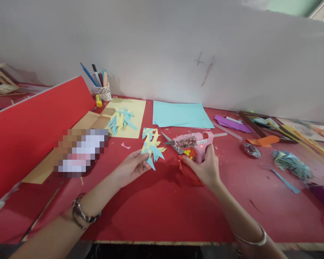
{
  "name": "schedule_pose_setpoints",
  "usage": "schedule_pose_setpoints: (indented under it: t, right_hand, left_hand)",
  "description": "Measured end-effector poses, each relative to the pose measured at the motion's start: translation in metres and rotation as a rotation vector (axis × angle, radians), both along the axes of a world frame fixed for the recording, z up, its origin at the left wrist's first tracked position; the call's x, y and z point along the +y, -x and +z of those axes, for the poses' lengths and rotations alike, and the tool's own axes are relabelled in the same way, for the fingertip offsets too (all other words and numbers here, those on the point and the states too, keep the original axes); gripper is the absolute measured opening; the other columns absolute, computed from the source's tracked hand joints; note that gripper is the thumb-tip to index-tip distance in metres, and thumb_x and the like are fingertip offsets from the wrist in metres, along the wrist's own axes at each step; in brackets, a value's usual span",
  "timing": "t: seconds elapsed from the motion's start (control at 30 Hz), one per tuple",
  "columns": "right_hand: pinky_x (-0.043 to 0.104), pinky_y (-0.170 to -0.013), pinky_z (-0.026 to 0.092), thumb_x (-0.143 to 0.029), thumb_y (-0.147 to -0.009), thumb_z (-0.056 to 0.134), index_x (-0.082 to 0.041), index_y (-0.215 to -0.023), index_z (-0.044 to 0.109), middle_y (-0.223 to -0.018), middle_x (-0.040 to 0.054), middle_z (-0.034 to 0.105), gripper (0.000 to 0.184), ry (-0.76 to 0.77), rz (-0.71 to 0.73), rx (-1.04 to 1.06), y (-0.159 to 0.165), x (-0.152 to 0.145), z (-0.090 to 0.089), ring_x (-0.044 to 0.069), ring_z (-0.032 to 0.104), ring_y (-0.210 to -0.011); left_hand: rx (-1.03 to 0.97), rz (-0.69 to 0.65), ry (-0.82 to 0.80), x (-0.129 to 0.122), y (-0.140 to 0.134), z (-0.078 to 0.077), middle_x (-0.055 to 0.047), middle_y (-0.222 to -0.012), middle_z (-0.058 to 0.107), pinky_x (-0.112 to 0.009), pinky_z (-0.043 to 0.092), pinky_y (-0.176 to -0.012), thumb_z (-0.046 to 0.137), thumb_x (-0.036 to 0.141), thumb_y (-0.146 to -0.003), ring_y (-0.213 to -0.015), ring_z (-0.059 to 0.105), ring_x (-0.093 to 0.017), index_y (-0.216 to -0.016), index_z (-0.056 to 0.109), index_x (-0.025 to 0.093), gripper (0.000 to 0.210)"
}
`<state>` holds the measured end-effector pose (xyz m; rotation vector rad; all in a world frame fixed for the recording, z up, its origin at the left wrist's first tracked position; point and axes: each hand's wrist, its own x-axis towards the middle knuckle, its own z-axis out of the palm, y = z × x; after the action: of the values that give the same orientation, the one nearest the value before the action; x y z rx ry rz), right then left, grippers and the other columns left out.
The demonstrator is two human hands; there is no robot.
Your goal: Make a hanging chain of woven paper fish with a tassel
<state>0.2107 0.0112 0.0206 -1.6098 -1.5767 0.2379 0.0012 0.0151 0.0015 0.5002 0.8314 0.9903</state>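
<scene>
Glue gun [188,140] near spiky-edged woven paper [149,147]

Both arms are bare along the visible forearms and converge toward the middle of the view. The left forearm [97,196] slants up from the lower left to a nearly straight wrist [113,181]; the left hand [133,165] is closed in a pinch, its thumb [142,158] uppermost and the other fingers partly hidden beneath. The right forearm [239,214] slants up from the lower right; the right hand [206,169] is curled in a grip, its thumb [190,163] reaching up and leftward. The two hands are apart, at similar height.
</scene>
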Motion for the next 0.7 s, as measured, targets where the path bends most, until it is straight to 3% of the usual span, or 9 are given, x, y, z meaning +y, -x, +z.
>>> schedule_pose_setpoints:
  t: [0.17, 0.27, 0.43, 0.7]
  right_hand:
    - [0.023, -0.034, 0.024, -0.046, -0.056, 0.062, -0.025, -0.067, 0.025, -0.045, -0.0101, 0.031, 0.044, -0.021, 0.017, -0.035, 0.002, -0.005, -0.001, 0.008, 0.032, -0.036]
    - [0.023, -0.034, 0.026, -0.047, -0.056, 0.061, -0.025, -0.068, 0.027, -0.043, -0.0098, 0.034, 0.042, -0.047, 0.017, -0.038, 0.003, -0.008, 0.000, 0.009, 0.036, -0.035]
    - [0.022, -0.034, 0.030, -0.045, -0.056, 0.058, -0.024, -0.070, 0.029, -0.041, -0.0093, 0.041, 0.039, -0.007, 0.031, -0.021, 0.008, -0.013, 0.001, 0.010, 0.043, -0.035]
    - [0.021, -0.034, 0.032, -0.043, -0.056, 0.057, -0.024, -0.069, 0.030, -0.040, -0.0095, 0.040, 0.036, -0.015, 0.035, -0.045, 0.010, -0.015, 0.003, 0.009, 0.043, -0.034]
  left_hand:
    - [-0.052, -0.151, -0.138, -0.005, 0.002, -0.004, 0.004, -0.049, 0.054, -0.016, 0.037, -0.038, 0.080, 0.029, -0.049, -0.036, 0.041, -0.002, -0.056, 0.058, 0.013, 0.028]
    - [-0.076, -0.196, -0.196, -0.007, 0.002, -0.003, 0.003, -0.052, 0.055, -0.016, 0.035, -0.039, 0.080, 0.032, -0.049, -0.035, 0.040, -0.001, -0.056, 0.058, 0.014, 0.029]
    - [-0.057, -0.207, -0.209, -0.009, 0.002, 0.001, 0.005, -0.052, 0.053, -0.017, 0.038, -0.041, 0.080, 0.032, -0.047, -0.036, 0.039, -0.001, -0.057, 0.059, 0.015, 0.029]
    - [-0.052, -0.223, -0.217, -0.010, 0.002, 0.005, 0.005, -0.048, 0.053, -0.015, 0.038, -0.040, 0.081, 0.030, -0.047, -0.036, 0.041, -0.002, -0.057, 0.060, 0.016, 0.027]
